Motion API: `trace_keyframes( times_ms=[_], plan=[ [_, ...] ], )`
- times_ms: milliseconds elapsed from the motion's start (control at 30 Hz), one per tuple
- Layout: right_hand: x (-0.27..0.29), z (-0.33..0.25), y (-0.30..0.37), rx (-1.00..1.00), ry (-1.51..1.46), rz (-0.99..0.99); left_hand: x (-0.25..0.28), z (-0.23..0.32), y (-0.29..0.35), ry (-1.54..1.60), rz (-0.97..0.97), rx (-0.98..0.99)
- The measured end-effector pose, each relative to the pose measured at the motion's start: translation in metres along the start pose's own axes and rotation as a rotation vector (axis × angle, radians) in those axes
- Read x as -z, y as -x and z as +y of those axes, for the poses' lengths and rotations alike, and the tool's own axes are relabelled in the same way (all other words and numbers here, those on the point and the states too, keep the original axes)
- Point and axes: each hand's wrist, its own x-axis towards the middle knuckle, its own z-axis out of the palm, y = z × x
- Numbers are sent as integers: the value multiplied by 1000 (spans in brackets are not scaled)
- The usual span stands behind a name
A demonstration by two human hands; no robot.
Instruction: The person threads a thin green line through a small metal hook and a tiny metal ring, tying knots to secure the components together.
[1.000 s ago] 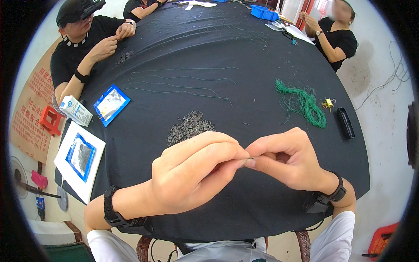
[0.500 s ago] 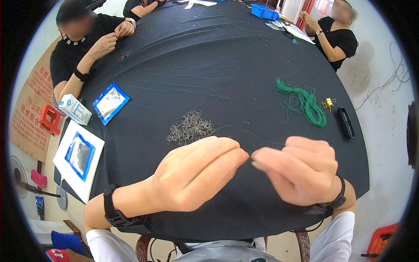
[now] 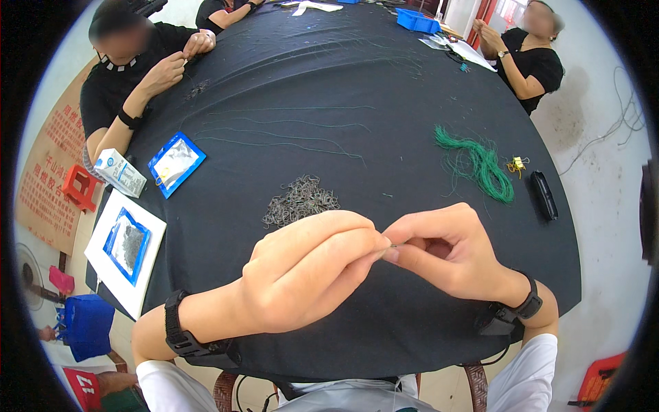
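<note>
Black sliver [image 3: 393, 246]: pinched between your hands, above the near half of the table [image 3: 384, 329]; too small to identify.
Left hand [image 3: 312, 271]: your fingers press together on one end, back of the hand upward.
Right hand [image 3: 449, 250]: your thumb and forefinger nip the other end, probably because so tiny a piece needs steadying from both sides.
Metal hooks [image 3: 300, 201]: heaped just beyond your left knuckles, seemingly for a short reach.
Laid threads [image 3: 302, 143]: spread apart past the heap, perhaps against tangling.
Green bundle [image 3: 477, 165]: loose near the table's right edge.
White board [image 3: 132, 296]: at your table's left edge, under a blue-edged pouch [image 3: 129, 246] of dark grey bits.
Second pouch [image 3: 177, 165]: farther up that edge, contents unclear to you.
Carton [image 3: 120, 173]: beside it, inside hidden.
Blue tray [image 3: 417, 22]: toward the far edge, contents indistinct.
</note>
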Motion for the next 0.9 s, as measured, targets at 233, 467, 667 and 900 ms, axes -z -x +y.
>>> trace_keyframes(
  times_ms=[233,467,667,900],
  plan=[
    [-10,-2,2,478,419,145,-2,-3,1,-40,4,14],
    [4,-12,5,627,712,316,-4,-5,2,-57,-27,-102],
    [1,0,-2,368,406,245,-1,-3,2,-24,-46,-97],
    [-3,-1,-1,46,79,28,-1,-5,3,-38,-15,-36]
  ],
)
